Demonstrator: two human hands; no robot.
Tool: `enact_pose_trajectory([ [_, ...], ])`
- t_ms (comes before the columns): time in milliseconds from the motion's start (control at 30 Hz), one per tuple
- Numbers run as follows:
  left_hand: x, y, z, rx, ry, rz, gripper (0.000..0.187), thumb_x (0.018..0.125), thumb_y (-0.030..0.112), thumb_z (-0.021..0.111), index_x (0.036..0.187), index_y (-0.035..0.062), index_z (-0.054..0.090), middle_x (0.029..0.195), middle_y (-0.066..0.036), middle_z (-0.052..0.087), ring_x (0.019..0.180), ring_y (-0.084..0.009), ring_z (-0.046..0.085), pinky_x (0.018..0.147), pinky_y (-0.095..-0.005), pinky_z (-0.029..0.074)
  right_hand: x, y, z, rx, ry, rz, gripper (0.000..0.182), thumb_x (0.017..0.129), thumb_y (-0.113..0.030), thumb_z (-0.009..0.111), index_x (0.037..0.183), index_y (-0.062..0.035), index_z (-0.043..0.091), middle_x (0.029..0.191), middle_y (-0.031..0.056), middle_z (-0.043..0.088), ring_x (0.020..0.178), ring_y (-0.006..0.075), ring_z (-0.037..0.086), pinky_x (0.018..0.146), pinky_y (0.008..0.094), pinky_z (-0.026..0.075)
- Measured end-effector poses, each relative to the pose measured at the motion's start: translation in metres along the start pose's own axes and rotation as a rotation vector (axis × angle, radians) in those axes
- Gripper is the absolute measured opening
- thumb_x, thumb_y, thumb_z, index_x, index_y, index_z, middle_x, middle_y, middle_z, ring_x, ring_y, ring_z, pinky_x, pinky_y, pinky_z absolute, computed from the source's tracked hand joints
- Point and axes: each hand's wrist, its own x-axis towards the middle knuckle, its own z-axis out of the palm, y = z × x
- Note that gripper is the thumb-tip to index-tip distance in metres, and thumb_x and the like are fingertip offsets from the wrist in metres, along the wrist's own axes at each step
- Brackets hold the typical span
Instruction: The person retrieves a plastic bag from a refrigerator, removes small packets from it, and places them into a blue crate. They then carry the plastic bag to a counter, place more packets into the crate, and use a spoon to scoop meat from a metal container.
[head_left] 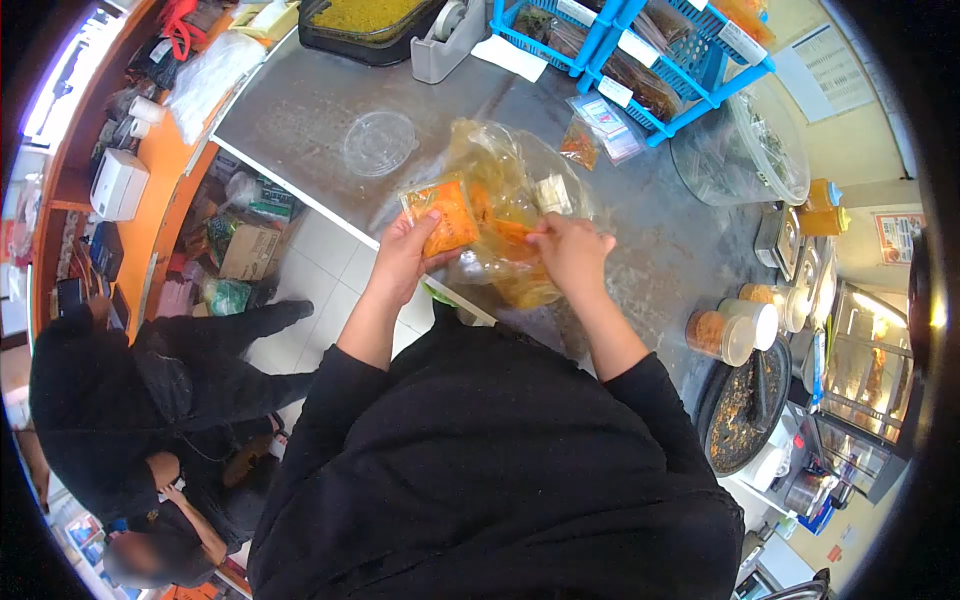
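Note:
My left hand [408, 248] is closed on a small clear packet of orange food [447, 213], its thumb pressed on the front. To its right, my right hand [572, 253] pinches an orange, see-through bit at the opening of a large clear plastic bag [490, 150]; whether that is another packet or the bag's film I cannot make out. More orange packets show inside the bag, which lies crumpled on the metal table below both hands. A pale wrapped bundle [553, 194] sits at the bag's right side.
A round clear lid [380, 142] lies on the metal table [290, 110]. Blue baskets [660, 120] and a small spice packet [579, 143] are at the back. Jars [720, 338] and a black pan [745, 415] stand at right. Another person [110, 400] is at left.

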Motion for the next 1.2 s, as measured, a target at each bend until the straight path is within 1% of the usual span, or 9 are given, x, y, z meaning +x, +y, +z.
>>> enact_pose_trajectory([
  [233, 0.003, -0.005, 0.021, 0.043, -0.061, -0.001, 0.034, 0.097, 0.024, 0.046, 0.125, 0.005, 0.043, 0.12, -0.011, 0.056, 0.104, -0.0228, 0.06, 0.08, -0.0362, 0.056, 0.021, 0.016, -0.05, 0.33, 0.323, 0.063, 0.014, 0.079, -0.031, 0.067, 0.083, -0.0174, 0.066, 0.078, 0.0021, 0.067, 0.082, 0.0219, 0.06, 0.083, 0.0387, 0.028],
  [367, 0.009, -0.014, 0.034, 0.061, -0.161, -0.058, 0.044, 0.098, 0.034, 0.041, 0.131, 0.0054, 0.039, 0.125, -0.01, 0.053, 0.111, -0.0234, 0.056, 0.086, -0.0387, 0.053, 0.022, 0.012, -0.074, 1.177, 0.057, 0.044, 0.008, 0.081, -0.012, 0.069, 0.085, -0.0069, 0.065, 0.08, -0.0009, 0.067, 0.075, 0.0072, 0.058, 0.075, 0.0254, 0.042],
  [467, 0.003, -0.011, 0.045, -0.063, -0.302, -0.07, 0.056, 0.096, 0.046, 0.038, 0.135, 0.0051, 0.034, 0.129, -0.011, 0.049, 0.117, -0.0239, 0.052, 0.092, -0.0392, 0.049, 0.019, -0.003, -0.081, 1.233, -0.175, 0.04, 0.006, 0.081, -0.005, 0.068, 0.085, -0.0022, 0.064, 0.08, -0.0012, 0.065, 0.073, 0.0042, 0.056, 0.064, 0.0203, 0.044],
  [567, 0.004, -0.006, 0.049, -0.222, -0.5, -0.173, 0.064, 0.093, 0.053, 0.037, 0.135, 0.0051, 0.032, 0.132, -0.012, 0.045, 0.12, -0.0239, 0.049, 0.093, -0.038, 0.048, 0.026, 0.001, -0.059, 1.023, -0.226, 0.057, 0.007, 0.083, -0.003, 0.065, 0.089, 0.0004, 0.063, 0.085, 0.0026, 0.066, 0.075, 0.0067, 0.059, 0.071, 0.0199, 0.045],
  [767, 0.004, -0.017, 0.049, -0.027, -0.438, -0.11, 0.053, 0.092, 0.04, 0.053, 0.129, 0.0039, 0.04, 0.119, -0.01, 0.055, 0.107, -0.0224, 0.058, 0.092, -0.0382, 0.048, 0.012, -0.03, -0.066, 0.636, -0.149, 0.165, 0.018, 0.08, -0.015, 0.069, 0.096, -0.0062, 0.068, 0.084, 0.005, 0.069, 0.077, 0.0101, 0.061, 0.073, 0.0242, 0.045],
  [867, 0.009, -0.025, 0.053, 0.161, -0.245, -0.095, 0.042, 0.091, 0.025, 0.058, 0.125, 0.003, 0.044, 0.113, -0.008, 0.059, 0.101, -0.021, 0.06, 0.09, -0.0371, 0.05, 0.009, -0.027, -0.052, 0.28, 0.043, -0.129, 0.018, 0.082, -0.03, 0.065, 0.094, -0.0179, 0.07, 0.084, 0.0077, 0.068, 0.085, 0.0209, 0.06, 0.08, 0.0381, 0.036],
  [967, 0.009, -0.017, 0.042, 0.011, -0.239, -0.091, 0.036, 0.092, 0.019, 0.057, 0.123, 0.0031, 0.047, 0.114, -0.009, 0.058, 0.103, -0.0204, 0.06, 0.088, -0.0362, 0.05, 0.023, -0.019, -0.043, 0.317, 0.115, -0.061, 0.022, 0.079, -0.037, 0.065, 0.095, -0.0222, 0.07, 0.085, 0.0086, 0.067, 0.092, 0.0255, 0.056, 0.084, 0.0453, 0.028],
  [1067, 0.011, -0.009, 0.023, -0.055, -0.209, -0.063, 0.037, 0.092, 0.02, 0.057, 0.123, 0.0036, 0.047, 0.115, -0.009, 0.058, 0.103, -0.0209, 0.06, 0.088, -0.0363, 0.051, 0.033, 0.01, -0.02, -0.206, 0.04, -0.009, 0.029, 0.076, -0.041, 0.067, 0.096, -0.0206, 0.07, 0.085, 0.0066, 0.066, 0.094, 0.0256, 0.054, 0.084, 0.0459, 0.029],
  [1200, 0.018, -0.015, 0.009, -0.17, -0.13, -0.077, 0.037, 0.092, 0.022, 0.056, 0.123, 0.0036, 0.048, 0.116, -0.01, 0.058, 0.105, -0.0223, 0.059, 0.089, -0.0364, 0.05, 0.007, 0.01, -0.003, -0.4, -0.251, -0.055, 0.036, 0.076, -0.046, 0.066, 0.101, -0.0198, 0.07, 0.089, 0.0036, 0.066, 0.101, 0.0231, 0.051, 0.083, 0.0454, 0.03],
])
